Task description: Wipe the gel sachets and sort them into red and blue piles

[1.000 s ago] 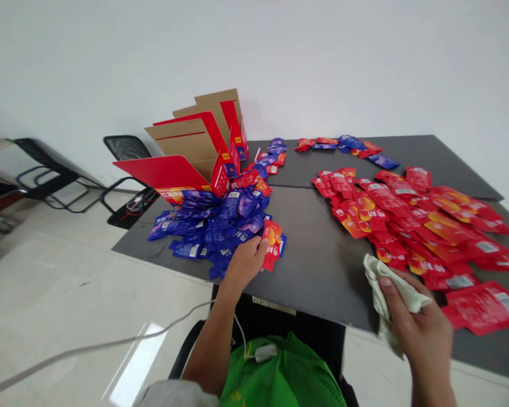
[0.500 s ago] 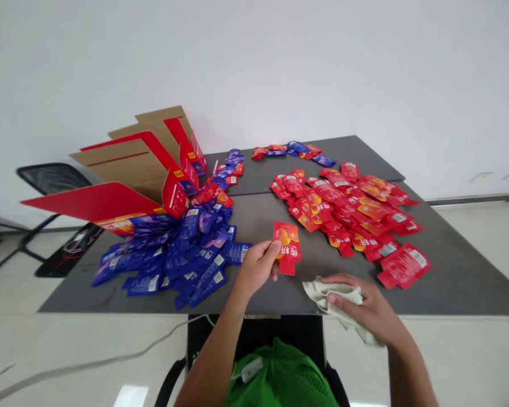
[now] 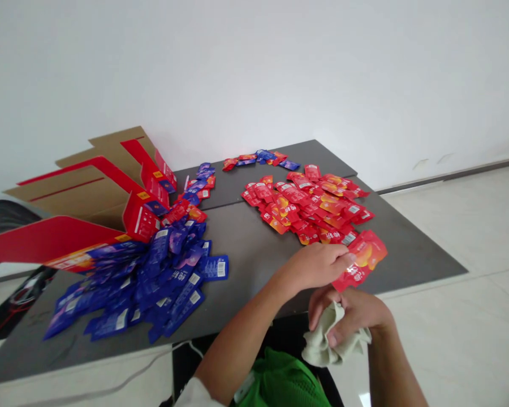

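Observation:
My left hand [image 3: 316, 265] pinches a red pouch [image 3: 367, 254] with orange fruit printed on it, above the right front part of the table. Just below it, near the table's front edge, my right hand [image 3: 352, 316] is closed around a crumpled pale cloth [image 3: 328, 339]. Beyond my hands lies a heap of red pouches [image 3: 309, 203]. On the left side, a heap of blue pouches [image 3: 169, 282] leans against the open boxes. Whether another red pouch lies behind the held one, I cannot tell.
Open red cardboard boxes [image 3: 89, 198] with raised flaps stand at the left of the dark grey table [image 3: 246, 249]. A row of mixed red and blue pouches [image 3: 265, 157] lies at the back. A black chair [image 3: 17, 294] stands at the far left, and a pale cable [image 3: 139, 373] hangs below.
My left hand has carried the red pouch to the right, and it now overlaps my right hand in view. The cloth has moved down and slightly left. The camera has turned right.

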Demonstrator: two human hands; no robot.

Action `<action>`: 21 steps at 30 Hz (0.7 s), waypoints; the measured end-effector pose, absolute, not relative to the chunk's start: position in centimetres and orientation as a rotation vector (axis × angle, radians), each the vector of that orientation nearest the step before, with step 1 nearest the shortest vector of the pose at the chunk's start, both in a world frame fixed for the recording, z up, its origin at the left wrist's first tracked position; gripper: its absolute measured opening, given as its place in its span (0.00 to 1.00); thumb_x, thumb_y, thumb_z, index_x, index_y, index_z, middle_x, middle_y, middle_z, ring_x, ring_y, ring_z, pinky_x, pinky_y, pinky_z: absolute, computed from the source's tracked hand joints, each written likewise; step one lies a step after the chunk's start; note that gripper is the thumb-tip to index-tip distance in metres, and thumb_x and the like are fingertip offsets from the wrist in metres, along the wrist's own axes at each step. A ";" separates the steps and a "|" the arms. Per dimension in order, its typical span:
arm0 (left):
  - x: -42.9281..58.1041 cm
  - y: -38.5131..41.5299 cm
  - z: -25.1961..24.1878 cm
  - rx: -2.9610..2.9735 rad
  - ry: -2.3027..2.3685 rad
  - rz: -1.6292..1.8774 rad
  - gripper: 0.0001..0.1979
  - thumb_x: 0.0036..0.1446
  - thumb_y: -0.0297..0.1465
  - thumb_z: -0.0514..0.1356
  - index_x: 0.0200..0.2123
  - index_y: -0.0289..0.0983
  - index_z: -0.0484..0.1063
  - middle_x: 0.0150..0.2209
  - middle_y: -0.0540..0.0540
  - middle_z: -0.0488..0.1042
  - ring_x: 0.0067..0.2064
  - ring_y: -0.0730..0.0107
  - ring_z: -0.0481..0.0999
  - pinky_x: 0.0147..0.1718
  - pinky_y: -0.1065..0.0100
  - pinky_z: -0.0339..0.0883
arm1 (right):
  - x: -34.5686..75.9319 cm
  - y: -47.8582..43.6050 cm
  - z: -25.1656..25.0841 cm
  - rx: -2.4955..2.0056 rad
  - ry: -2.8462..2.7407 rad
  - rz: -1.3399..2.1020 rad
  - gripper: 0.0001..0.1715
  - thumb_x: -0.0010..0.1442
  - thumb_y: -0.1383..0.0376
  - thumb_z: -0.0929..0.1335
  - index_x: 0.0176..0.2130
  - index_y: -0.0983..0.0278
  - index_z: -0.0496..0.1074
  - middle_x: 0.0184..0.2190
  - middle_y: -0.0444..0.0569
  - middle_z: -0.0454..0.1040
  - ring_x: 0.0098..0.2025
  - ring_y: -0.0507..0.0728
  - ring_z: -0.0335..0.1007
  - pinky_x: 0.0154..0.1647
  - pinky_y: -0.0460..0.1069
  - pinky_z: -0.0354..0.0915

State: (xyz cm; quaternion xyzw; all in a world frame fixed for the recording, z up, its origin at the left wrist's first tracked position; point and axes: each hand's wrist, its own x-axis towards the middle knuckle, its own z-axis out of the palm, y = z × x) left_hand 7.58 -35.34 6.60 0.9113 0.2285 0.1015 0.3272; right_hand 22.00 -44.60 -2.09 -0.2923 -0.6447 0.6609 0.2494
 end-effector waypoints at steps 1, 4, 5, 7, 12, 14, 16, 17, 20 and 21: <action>9.0 -35.2 6.7 2.443 0.587 0.231 0.18 0.78 0.39 0.51 0.37 0.39 0.75 0.38 0.46 0.82 0.42 0.63 0.82 0.38 0.68 0.65 | 21.9 -44.5 -2.1 -0.772 -1.767 1.790 0.30 0.52 0.48 0.83 0.48 0.63 0.86 0.45 0.55 0.85 0.45 0.58 0.82 0.50 0.51 0.75; 12.7 -34.8 6.1 2.564 0.609 0.148 0.20 0.78 0.39 0.49 0.43 0.39 0.78 0.45 0.42 0.84 0.50 0.58 0.83 0.46 0.65 0.71 | 21.7 -44.4 -2.2 -0.713 -1.782 1.760 0.28 0.52 0.49 0.84 0.48 0.62 0.86 0.43 0.54 0.85 0.43 0.58 0.82 0.50 0.51 0.74; 13.7 -34.6 5.7 2.595 0.638 0.127 0.20 0.79 0.39 0.49 0.45 0.39 0.79 0.47 0.40 0.84 0.51 0.57 0.84 0.47 0.63 0.72 | 21.7 -44.3 -2.3 -0.702 -1.777 1.761 0.28 0.52 0.50 0.84 0.48 0.61 0.86 0.43 0.53 0.86 0.43 0.58 0.82 0.50 0.51 0.74; 15.0 -34.4 4.6 2.644 0.724 0.096 0.20 0.78 0.39 0.48 0.48 0.38 0.79 0.49 0.37 0.84 0.52 0.55 0.84 0.49 0.61 0.74 | 21.7 -44.3 -2.7 -0.697 -1.755 1.781 0.28 0.51 0.51 0.84 0.48 0.61 0.87 0.43 0.53 0.86 0.43 0.58 0.82 0.49 0.51 0.74; 15.8 -34.7 2.1 2.668 0.893 0.080 0.21 0.78 0.37 0.49 0.50 0.33 0.80 0.47 0.32 0.84 0.52 0.52 0.85 0.51 0.58 0.77 | 21.8 -44.5 -3.3 -0.711 -1.649 1.927 0.29 0.49 0.55 0.85 0.48 0.62 0.86 0.44 0.52 0.86 0.42 0.56 0.82 0.47 0.49 0.75; 15.7 -34.9 1.6 2.659 0.944 0.102 0.22 0.78 0.38 0.48 0.50 0.33 0.81 0.46 0.33 0.85 0.51 0.52 0.85 0.50 0.57 0.78 | 21.9 -44.7 -3.3 -0.742 -1.589 2.001 0.30 0.49 0.56 0.85 0.49 0.63 0.86 0.44 0.52 0.86 0.41 0.56 0.83 0.46 0.48 0.76; 15.6 -35.0 1.3 2.650 0.985 0.133 0.23 0.78 0.39 0.49 0.49 0.34 0.81 0.45 0.34 0.85 0.50 0.52 0.86 0.49 0.57 0.78 | 21.9 -44.8 -3.2 -0.771 -1.552 2.026 0.30 0.48 0.56 0.85 0.48 0.63 0.86 0.43 0.52 0.86 0.40 0.55 0.83 0.45 0.48 0.76; 15.6 -35.1 1.2 2.648 0.998 0.150 0.23 0.77 0.39 0.49 0.48 0.34 0.82 0.44 0.35 0.85 0.49 0.52 0.86 0.49 0.57 0.79 | 21.9 -44.9 -3.2 -0.780 -1.542 2.024 0.30 0.47 0.56 0.86 0.48 0.63 0.86 0.43 0.51 0.86 0.40 0.55 0.83 0.45 0.47 0.76; 15.6 -35.1 1.0 2.649 0.993 0.185 0.23 0.77 0.40 0.50 0.47 0.34 0.82 0.43 0.36 0.85 0.48 0.51 0.86 0.47 0.57 0.79 | 21.9 -44.9 -3.0 -0.783 -1.527 2.026 0.29 0.47 0.57 0.86 0.47 0.64 0.86 0.42 0.51 0.86 0.38 0.53 0.82 0.44 0.45 0.75; 15.6 -35.1 0.9 2.649 0.989 0.193 0.23 0.77 0.40 0.50 0.47 0.34 0.82 0.43 0.36 0.85 0.48 0.51 0.86 0.47 0.57 0.79 | 21.9 -44.9 -3.0 -0.780 -1.522 2.032 0.28 0.48 0.58 0.86 0.47 0.64 0.86 0.42 0.51 0.86 0.38 0.53 0.82 0.44 0.45 0.75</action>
